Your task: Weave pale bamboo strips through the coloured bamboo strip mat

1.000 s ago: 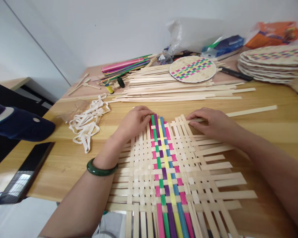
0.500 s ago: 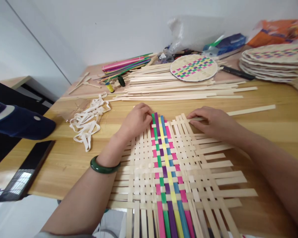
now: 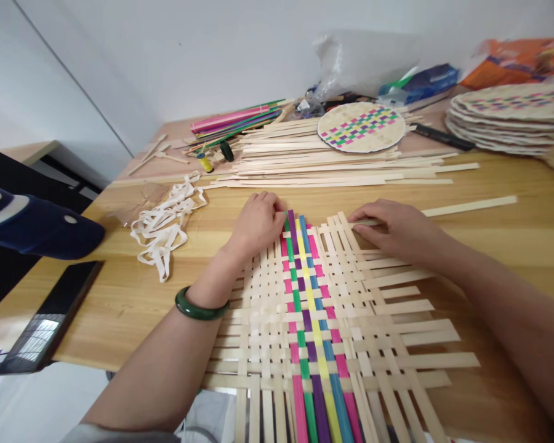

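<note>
A half-woven mat point(image 3: 268, 307) of pale flat strips lies before me, with pink, green, purple, yellow and blue strips running down its middle. At its far edge my left hand point(image 3: 261, 221), a green bangle on the wrist, is closed with curled fingers on the strip ends beside the green strip point(image 3: 287, 221). My right hand point(image 3: 388, 224) pinches a loose pale strip point(image 3: 471, 206) between thumb and fingers at the far right corner of the weave. That strip sticks out to the right behind the hand. Its left end meets the upright strips there.
Loose pale strips point(image 3: 277, 163) and a round woven piece point(image 3: 361, 127) lie behind the mat. A stack of round pieces point(image 3: 503, 126) stands at right. White ribbon point(image 3: 166, 221), a yellow thread spool point(image 3: 205, 162), a dark phone-like slab point(image 3: 50, 320) and a navy cap-like item point(image 3: 41, 227) are leftward.
My left hand and forearm have shifted slightly right along the mat's far edge. The right hand has hardly moved, still holding the pale strip.
</note>
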`<state>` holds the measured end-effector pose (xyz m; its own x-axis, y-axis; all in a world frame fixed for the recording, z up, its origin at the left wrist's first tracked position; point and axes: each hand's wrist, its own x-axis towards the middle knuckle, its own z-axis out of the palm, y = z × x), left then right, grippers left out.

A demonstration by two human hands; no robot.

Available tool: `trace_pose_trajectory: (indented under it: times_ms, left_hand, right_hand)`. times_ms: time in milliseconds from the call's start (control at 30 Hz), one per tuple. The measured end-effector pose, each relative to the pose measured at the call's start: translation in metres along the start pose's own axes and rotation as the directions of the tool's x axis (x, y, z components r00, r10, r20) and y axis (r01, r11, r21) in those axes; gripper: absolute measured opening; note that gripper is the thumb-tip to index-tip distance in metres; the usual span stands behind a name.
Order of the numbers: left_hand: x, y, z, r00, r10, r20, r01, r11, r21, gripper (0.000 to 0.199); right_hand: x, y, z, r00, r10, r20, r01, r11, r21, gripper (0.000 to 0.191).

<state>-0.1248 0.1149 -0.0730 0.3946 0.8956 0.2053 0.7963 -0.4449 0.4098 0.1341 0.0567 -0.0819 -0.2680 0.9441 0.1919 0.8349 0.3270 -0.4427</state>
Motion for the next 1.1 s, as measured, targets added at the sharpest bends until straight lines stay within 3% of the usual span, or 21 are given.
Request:
trace_pose_trajectory:
  times_ms: [200,367,467,567,667,833,1000,1100]
  left_hand:
    - [-0.003,-0.004,-0.010,0.994,-0.111,-0.001,0.102,0.914,-0.392,0.004]
    - [-0.008,-0.011,-0.017,0.999,-0.005,-0.052,-0.029,0.771,-0.636,0.004]
    - [-0.008,-0.011,-0.018,0.992,0.044,-0.117,-0.101,0.830,-0.549,0.008]
    - [-0.007,-0.009,-0.016,0.986,0.072,-0.149,-0.110,0.957,-0.268,0.017]
    - [-0.006,-0.008,-0.013,0.987,0.113,-0.111,-0.116,0.993,-0.021,0.025]
    - [-0.005,-0.008,-0.007,0.998,0.063,0.002,-0.063,0.995,-0.075,0.028]
    - [-0.001,-0.007,-0.004,0.999,0.049,0.023,-0.049,0.998,-0.029,0.020]
    - [-0.002,-0.005,-0.006,1.000,0.018,0.017,-0.016,0.992,-0.123,0.015]
  right_hand:
    - [0.000,0.000,0.000,1.000,0.007,0.000,-0.007,1.000,0.005,0.021]
    - [0.000,-0.001,-0.001,1.000,0.020,0.002,-0.020,1.000,0.011,0.022]
    - [-0.001,-0.001,0.000,1.000,0.019,-0.005,-0.019,1.000,0.014,0.023]
    - [-0.001,-0.002,-0.001,1.000,0.024,-0.004,-0.024,1.000,0.019,0.023]
    - [-0.001,-0.003,-0.002,1.000,0.027,0.008,-0.028,0.999,0.017,0.023]
    - [-0.001,-0.003,-0.002,0.999,0.031,0.016,-0.031,0.999,0.010,0.024]
    - [-0.001,-0.002,0.000,0.999,0.039,0.012,-0.039,0.999,0.007,0.024]
    - [-0.001,-0.002,0.000,0.999,0.030,0.012,-0.030,0.999,0.010,0.023]
